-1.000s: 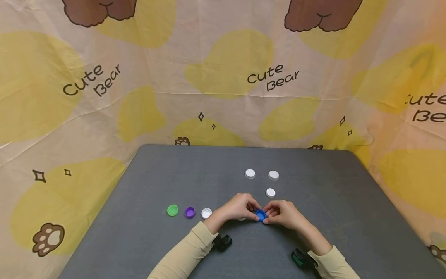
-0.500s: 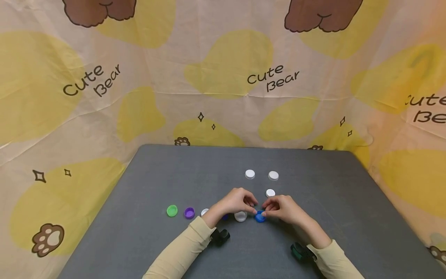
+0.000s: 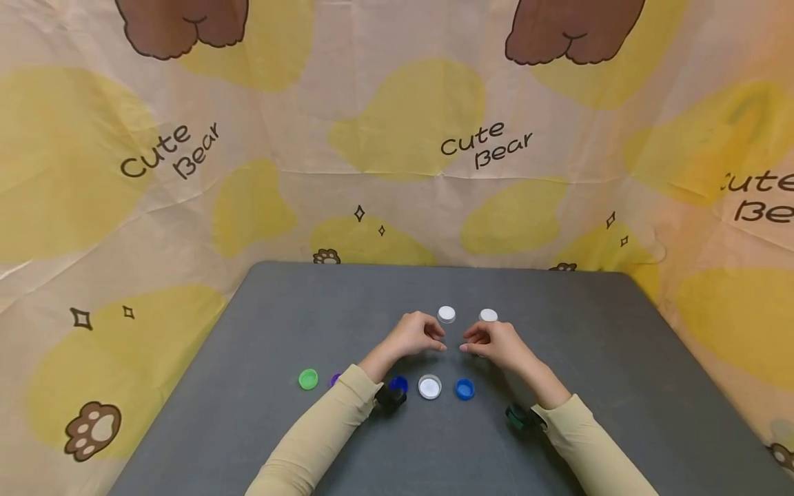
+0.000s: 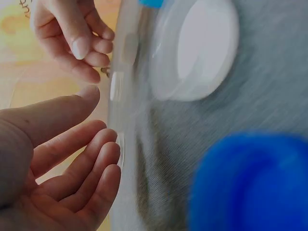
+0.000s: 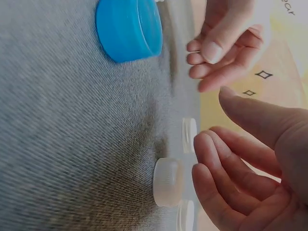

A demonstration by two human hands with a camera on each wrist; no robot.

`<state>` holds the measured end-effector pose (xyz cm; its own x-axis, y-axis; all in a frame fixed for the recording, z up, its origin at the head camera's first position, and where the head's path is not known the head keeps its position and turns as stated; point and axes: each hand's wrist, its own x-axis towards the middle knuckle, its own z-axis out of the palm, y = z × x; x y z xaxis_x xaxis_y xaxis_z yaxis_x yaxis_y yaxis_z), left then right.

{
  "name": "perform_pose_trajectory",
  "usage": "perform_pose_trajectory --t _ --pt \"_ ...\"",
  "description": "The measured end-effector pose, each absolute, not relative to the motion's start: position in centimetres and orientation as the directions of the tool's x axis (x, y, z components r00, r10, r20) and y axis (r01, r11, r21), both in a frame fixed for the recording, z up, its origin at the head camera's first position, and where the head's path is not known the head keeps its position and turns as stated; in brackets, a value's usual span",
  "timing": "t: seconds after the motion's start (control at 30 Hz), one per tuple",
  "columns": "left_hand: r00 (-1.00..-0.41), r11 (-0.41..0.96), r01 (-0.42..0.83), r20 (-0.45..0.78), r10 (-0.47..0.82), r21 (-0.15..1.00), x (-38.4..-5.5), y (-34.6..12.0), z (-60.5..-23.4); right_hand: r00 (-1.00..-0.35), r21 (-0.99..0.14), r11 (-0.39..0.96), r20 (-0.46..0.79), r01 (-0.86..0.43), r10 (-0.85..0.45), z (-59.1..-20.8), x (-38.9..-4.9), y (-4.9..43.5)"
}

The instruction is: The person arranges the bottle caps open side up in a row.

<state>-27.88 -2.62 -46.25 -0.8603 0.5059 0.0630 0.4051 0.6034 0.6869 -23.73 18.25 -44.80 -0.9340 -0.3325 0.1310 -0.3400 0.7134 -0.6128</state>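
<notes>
My left hand [image 3: 414, 335] hovers over the table behind the row of caps, its fingers loosely bent and holding nothing. Opposite it, also holding nothing, is my right hand [image 3: 498, 342], with a gap between the two sets of fingertips. A blue bottle cap [image 3: 464, 389] lies hollow side up at the right end of the row. Beside it are a white cap [image 3: 430, 387] and a dark blue cap [image 3: 399, 383]. In the right wrist view a ribbed white cap [image 5: 167, 183] stands near my right fingers; the right hand hides it from the head view.
Further back lie two white caps, one on the left [image 3: 446, 314] and one on the right [image 3: 488, 315]. A green cap [image 3: 308, 379] ends the row at left. My left sleeve [image 3: 316, 430] partly covers a purple cap [image 3: 336, 379]. A patterned cloth [image 3: 397, 138] hangs behind the grey table [image 3: 620, 386].
Both hands have let go of the blue cap, which stays in the row, and have risen away toward the back. My left sleeve now hides the white cap beside the purple one.
</notes>
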Motion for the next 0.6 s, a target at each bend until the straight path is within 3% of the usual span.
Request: perform_pose_trajectory --t 0.6 --pt "-0.914 0.629 0.246 -0.039 0.403 0.737 -32.9 -3.0 -46.6 -0.96 -0.538 0.796 0.118 -0.278 -0.255 -45.2 -28.0 16.7"
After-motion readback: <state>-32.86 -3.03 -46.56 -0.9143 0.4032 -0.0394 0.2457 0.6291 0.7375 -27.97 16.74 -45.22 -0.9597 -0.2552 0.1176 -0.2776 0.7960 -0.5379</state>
